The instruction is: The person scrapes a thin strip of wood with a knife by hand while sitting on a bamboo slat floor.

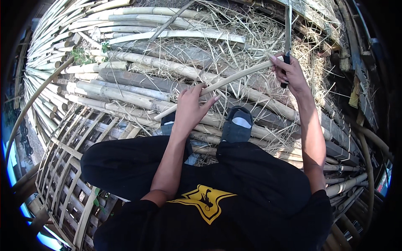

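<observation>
A pale bamboo strip (pixel 239 75) runs slantwise in front of me, its far end up to the right. My left hand (pixel 191 105) is closed round its lower part, the thumb lying out to the side; a short tip shows past the hand. Upright in my right hand (pixel 292 74) is a long knife, its narrow blade (pixel 288 31) pointing away from me. The fingers wrap its black handle (pixel 286 60), while thumb and forefinger meet the strip's right end. Whether the blade touches the strip I cannot tell.
Bamboo poles (pixel 138 97) lie side by side under and around my feet. Thin shavings (pixel 268 39) cover the poles ahead and to the right. A woven bamboo lattice (pixel 73 175) lies at my left. Stacked pole ends (pixel 48 104) stand farther left. My shoes (pixel 237 125) rest on the poles.
</observation>
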Demonstrator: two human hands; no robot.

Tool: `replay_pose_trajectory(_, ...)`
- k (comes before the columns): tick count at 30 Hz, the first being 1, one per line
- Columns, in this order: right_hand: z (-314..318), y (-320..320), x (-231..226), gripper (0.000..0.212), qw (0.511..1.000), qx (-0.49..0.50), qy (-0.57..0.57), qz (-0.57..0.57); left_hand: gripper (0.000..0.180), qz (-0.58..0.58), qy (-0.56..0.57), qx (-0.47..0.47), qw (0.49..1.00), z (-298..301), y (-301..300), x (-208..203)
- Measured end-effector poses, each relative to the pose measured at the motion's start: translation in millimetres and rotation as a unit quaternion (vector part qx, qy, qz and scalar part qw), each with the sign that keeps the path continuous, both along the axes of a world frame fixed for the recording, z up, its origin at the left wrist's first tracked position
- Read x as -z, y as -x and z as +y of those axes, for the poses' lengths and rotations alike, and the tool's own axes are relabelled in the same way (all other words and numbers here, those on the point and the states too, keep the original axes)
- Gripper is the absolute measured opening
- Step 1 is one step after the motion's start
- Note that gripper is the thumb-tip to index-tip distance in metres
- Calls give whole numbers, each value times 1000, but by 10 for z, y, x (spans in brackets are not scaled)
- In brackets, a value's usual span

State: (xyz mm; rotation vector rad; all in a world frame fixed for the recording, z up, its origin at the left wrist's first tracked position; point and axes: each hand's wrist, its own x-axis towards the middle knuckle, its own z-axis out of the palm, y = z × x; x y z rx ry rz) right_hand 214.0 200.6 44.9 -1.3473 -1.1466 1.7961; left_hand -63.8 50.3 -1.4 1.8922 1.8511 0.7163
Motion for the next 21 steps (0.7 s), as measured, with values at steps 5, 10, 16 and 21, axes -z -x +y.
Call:
replay_pose_trajectory(5,146,-54,25,22,999,36,10,29,26,-296,328,28,897,1,-94,-141)
replay_pose_trajectory(10,137,-19,259,33,975,74,-58,-200,22,-470,395,5,789,-77,-210,-19)
replay_pose_trajectory(16,-221,242,246,48,894,-82,-150,-413,23,-471,342,-14,813,-91,-233,161)
replay_pose_trajectory(21,-550,460,414,39,851,-244,-225,-408,23,-471,338,-36,814,-81,-295,143)
